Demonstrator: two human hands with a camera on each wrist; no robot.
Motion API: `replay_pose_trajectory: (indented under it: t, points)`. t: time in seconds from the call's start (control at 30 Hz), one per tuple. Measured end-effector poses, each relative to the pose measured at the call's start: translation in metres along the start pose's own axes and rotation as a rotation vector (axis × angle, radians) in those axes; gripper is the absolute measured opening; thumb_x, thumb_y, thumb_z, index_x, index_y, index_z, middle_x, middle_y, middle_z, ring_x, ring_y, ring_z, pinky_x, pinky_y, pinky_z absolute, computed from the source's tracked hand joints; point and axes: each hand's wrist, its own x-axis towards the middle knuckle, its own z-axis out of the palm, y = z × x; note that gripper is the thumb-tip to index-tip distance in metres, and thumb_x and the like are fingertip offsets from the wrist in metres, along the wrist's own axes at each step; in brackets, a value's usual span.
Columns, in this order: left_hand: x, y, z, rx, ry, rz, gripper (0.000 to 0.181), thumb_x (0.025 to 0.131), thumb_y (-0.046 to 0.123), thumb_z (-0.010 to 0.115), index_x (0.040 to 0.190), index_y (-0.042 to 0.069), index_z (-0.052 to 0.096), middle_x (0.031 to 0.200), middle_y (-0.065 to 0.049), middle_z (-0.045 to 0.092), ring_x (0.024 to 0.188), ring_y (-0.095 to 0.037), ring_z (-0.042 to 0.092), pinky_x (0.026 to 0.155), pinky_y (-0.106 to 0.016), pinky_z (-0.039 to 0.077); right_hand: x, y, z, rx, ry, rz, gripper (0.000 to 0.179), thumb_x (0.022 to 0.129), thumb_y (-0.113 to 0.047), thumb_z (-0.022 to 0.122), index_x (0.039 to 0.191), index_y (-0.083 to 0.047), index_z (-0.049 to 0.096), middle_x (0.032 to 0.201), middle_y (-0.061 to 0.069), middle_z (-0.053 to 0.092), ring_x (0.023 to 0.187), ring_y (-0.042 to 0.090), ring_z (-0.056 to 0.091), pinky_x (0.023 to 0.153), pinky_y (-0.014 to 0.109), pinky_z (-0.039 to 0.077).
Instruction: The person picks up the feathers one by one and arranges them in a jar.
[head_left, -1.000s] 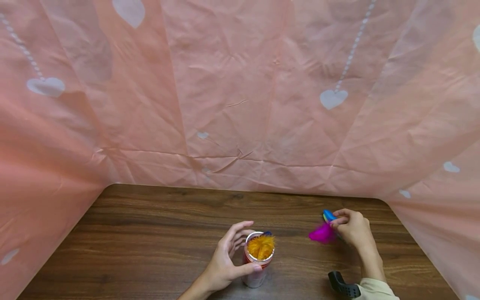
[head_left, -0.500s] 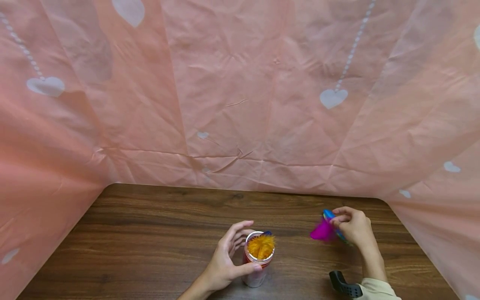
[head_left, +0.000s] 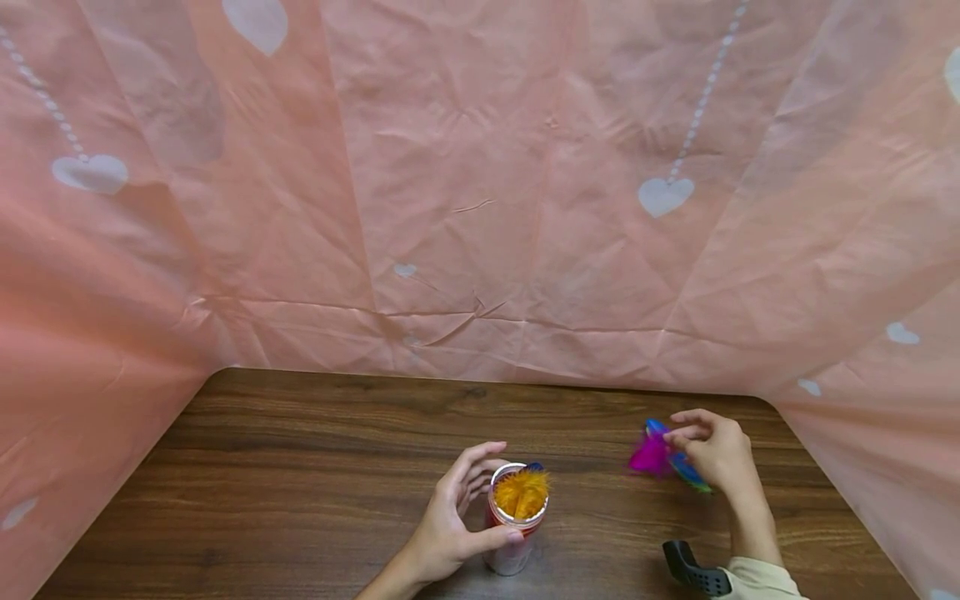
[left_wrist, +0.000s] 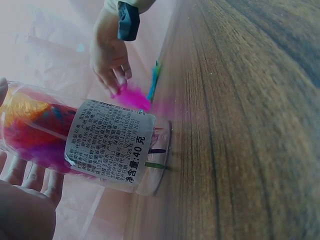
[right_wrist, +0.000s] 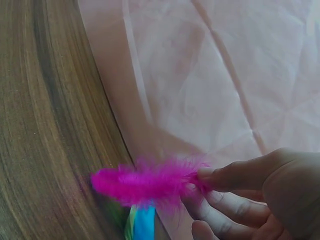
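My left hand (head_left: 450, 521) holds a clear plastic jar (left_wrist: 110, 142) upright on the table, thumb on the near side and fingers round the far side. An orange feather (head_left: 521, 493) fluffs up at the jar's mouth, with red and purple ones packed below it. To the right, my right hand (head_left: 720, 454) pinches a magenta feather (right_wrist: 145, 185) between thumb and fingers, just above the table. Under it lies a smooth, flat blue and green strip (head_left: 692, 475), partly hidden by the feather and hand; I cannot tell whether it is a feather.
The table (head_left: 300, 483) has a dark wood-grain top. Pink cloth (head_left: 480, 208) printed with white hearts surrounds its back and sides. A black device (head_left: 693, 571) sits at my right wrist, beside a pale sleeve (head_left: 761, 579).
My right hand has moved slightly right with the magenta feather, and more of the blue and green strip shows beneath. My left hand and the jar have stayed put.
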Motion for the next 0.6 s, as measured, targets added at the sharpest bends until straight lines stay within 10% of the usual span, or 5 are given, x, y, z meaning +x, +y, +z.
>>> replay_pose_trajectory:
  t: [0.6]
  points:
    - [-0.0009, -0.0048, -0.0008, 0.008, -0.008, 0.034, 0.082, 0.078, -0.006, 0.084, 0.149, -0.001, 0.042, 0.132, -0.026, 0.061, 0.124, -0.015, 0.061, 0.105, -0.031, 0.051, -0.0047, -0.0096, -0.0064, 0.064, 0.044, -0.007, 0.03, 0.095, -0.004, 0.073, 0.12, 0.01, 0.066, 0.089, 0.014, 0.079, 0.067, 0.012, 0.074, 0.059, 0.025, 0.059]
